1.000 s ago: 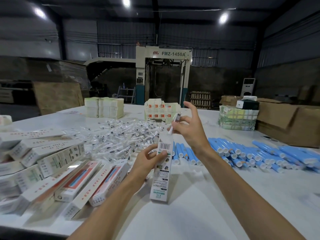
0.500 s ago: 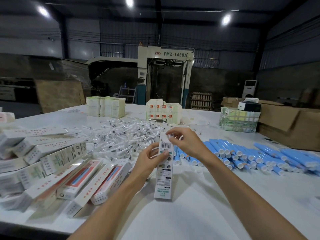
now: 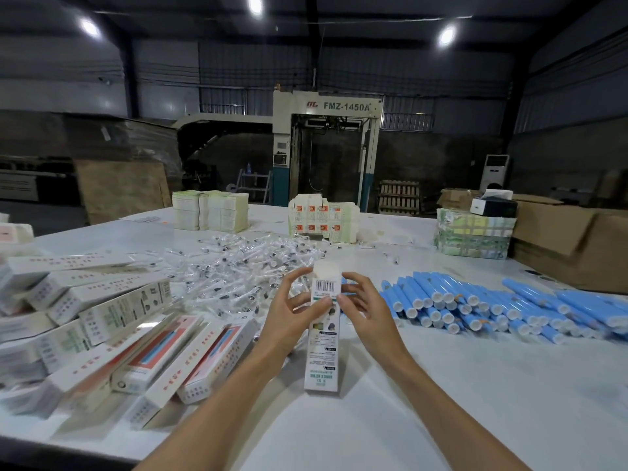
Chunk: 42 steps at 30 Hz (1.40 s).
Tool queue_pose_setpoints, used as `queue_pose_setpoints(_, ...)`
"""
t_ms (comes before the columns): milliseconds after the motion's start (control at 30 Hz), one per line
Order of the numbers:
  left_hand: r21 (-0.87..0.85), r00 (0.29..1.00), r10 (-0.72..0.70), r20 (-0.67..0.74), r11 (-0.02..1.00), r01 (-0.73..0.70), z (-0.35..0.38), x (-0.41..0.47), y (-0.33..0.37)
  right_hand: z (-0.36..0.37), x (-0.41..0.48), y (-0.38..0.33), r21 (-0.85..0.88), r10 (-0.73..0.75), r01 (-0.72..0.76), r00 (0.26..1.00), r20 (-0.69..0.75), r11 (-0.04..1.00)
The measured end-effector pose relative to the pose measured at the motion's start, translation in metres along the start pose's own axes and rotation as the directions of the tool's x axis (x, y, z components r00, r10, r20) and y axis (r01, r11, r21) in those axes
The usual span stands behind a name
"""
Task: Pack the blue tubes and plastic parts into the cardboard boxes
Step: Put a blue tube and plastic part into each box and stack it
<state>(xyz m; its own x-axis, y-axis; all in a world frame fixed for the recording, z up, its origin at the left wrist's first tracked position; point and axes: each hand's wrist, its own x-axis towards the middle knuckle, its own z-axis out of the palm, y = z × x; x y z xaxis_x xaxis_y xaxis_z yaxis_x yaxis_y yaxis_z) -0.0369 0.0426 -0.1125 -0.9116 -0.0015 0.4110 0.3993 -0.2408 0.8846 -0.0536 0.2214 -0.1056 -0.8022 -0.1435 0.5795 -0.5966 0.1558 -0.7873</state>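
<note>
Narrow white cardboard box (image 3: 322,351) standing upright on the counter (image 3: 475,402), near centre, the left hand (image 3: 292,314) and right hand (image 3: 368,312) with fingers clamped round its top; closing it well probably means thumbs pressing the top flap in squarely, base flat.

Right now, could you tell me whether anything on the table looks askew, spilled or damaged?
Nothing looks damaged or spilled. The white boxes on the left lie in a slumped, fanned pile, and the plastic parts form a loose heap. The box held by the left hand and right hand stands upright.
</note>
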Motion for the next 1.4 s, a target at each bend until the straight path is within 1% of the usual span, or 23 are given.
queue_pose_setpoints(133, 0.099, 0.998, 0.063, 0.010, 0.993, -0.063, 0.001, -0.002, 0.005, -0.002, 0.001, -0.002, 0.058, 0.000, -0.002, 1.000, 0.029, 0.998)
queue_pose_setpoints(200, 0.116, 0.997, 0.068, 0.025, 0.991, -0.071, 0.003, -0.002, 0.007, -0.004, 0.001, -0.003, 0.082, -0.001, -0.002, 0.999, 0.042, 0.997)
queue_pose_setpoints(333, 0.085, 0.998, 0.028, 0.051, 0.996, -0.032, 0.003, -0.003, 0.005, -0.009, 0.000, -0.003, 0.112, 0.006, -0.015, 0.997, 0.083, 0.994)
queue_pose_setpoints(467, 0.055, 0.996, -0.032, 0.086, 0.998, 0.028, 0.003, -0.005, 0.001, -0.013, -0.002, 0.001, 0.057, 0.053, -0.060, 0.992, 0.112, 0.997)
queue_pose_setpoints(533, 0.040, 0.994, -0.047, 0.097, 0.998, 0.044, 0.005, -0.005, 0.000, -0.014, -0.002, 0.000, 0.061, 0.033, -0.038, 0.996, 0.084, 0.997)
queue_pose_setpoints(600, 0.023, 0.993, -0.054, 0.105, 0.998, 0.052, 0.006, -0.005, 0.002, -0.015, -0.002, -0.003, 0.128, 0.013, -0.015, 1.000, 0.019, 0.992)
queue_pose_setpoints(667, 0.029, 0.989, -0.063, 0.135, 0.998, 0.060, 0.005, -0.005, 0.003, -0.016, 0.000, -0.004, 0.218, 0.057, -0.049, 0.998, -0.033, 0.975)
queue_pose_setpoints(733, 0.041, 0.980, -0.080, 0.184, 0.996, 0.073, 0.003, -0.005, 0.001, -0.016, 0.002, -0.003, 0.243, 0.119, -0.106, 0.992, -0.039, 0.964)
queue_pose_setpoints(833, 0.056, 0.970, -0.111, 0.215, 0.993, 0.101, 0.003, -0.005, 0.000, -0.018, 0.004, 0.000, 0.215, 0.140, -0.135, 0.990, -0.006, 0.967)
queue_pose_setpoints(933, 0.063, 0.968, -0.122, 0.218, 0.992, 0.111, 0.002, -0.004, -0.001, -0.022, 0.004, -0.002, 0.160, 0.057, -0.055, 0.998, -0.007, 0.986)
queue_pose_setpoints(1033, 0.070, 0.970, -0.109, 0.219, 0.993, 0.096, 0.002, -0.004, -0.001, -0.025, 0.003, -0.003, 0.043, -0.038, 0.037, 0.999, 0.014, 0.998)
queue_pose_setpoints(1100, 0.076, 0.975, -0.092, 0.202, 0.994, 0.078, 0.004, -0.005, -0.001, -0.026, 0.003, -0.004, -0.024, -0.062, 0.063, 0.996, 0.059, 0.998)
queue_pose_setpoints(1133, 0.071, 0.979, -0.084, 0.184, 0.995, 0.072, 0.004, -0.005, 0.000, -0.027, 0.003, -0.005, -0.030, -0.058, 0.061, 0.995, 0.085, 0.998)
queue_pose_setpoints(1233, 0.065, 0.988, -0.056, 0.142, 0.997, 0.047, 0.005, -0.005, 0.002, -0.023, 0.003, -0.012, 0.090, 0.012, -0.023, 0.992, 0.128, 0.996)
queue_pose_setpoints(1300, 0.083, 0.986, -0.046, 0.159, 0.996, 0.033, 0.006, -0.005, 0.003, -0.019, 0.003, -0.018, 0.162, 0.079, -0.094, 0.992, 0.099, 0.982)
queue_pose_setpoints(1400, 0.114, 0.981, -0.044, 0.191, 0.993, 0.023, 0.007, -0.007, 0.003, -0.017, 0.005, -0.019, 0.201, 0.164, -0.173, 0.985, 0.062, 0.964)
